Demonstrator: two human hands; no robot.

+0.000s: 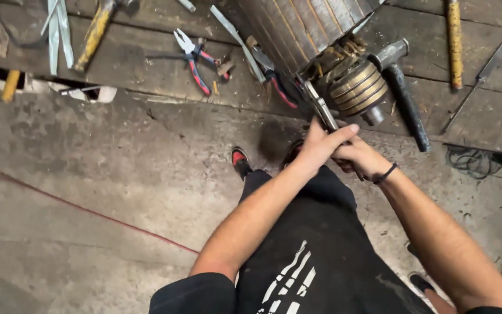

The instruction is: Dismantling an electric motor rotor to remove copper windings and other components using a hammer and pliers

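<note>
Hammer (405, 99) and rotor (321, 40) crowd the hands; bare floor (88, 174) seems free leftward.

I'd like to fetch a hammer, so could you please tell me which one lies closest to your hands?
The black-handled hammer, lying just right of the brass rings above your hands. The yellow-handled hammer lies far off at upper left.

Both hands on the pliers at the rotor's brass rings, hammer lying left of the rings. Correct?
Not quite. The head view shows the hammer lying right of the brass rings, not left. Both the left hand and right hand do grip the pliers.
</note>
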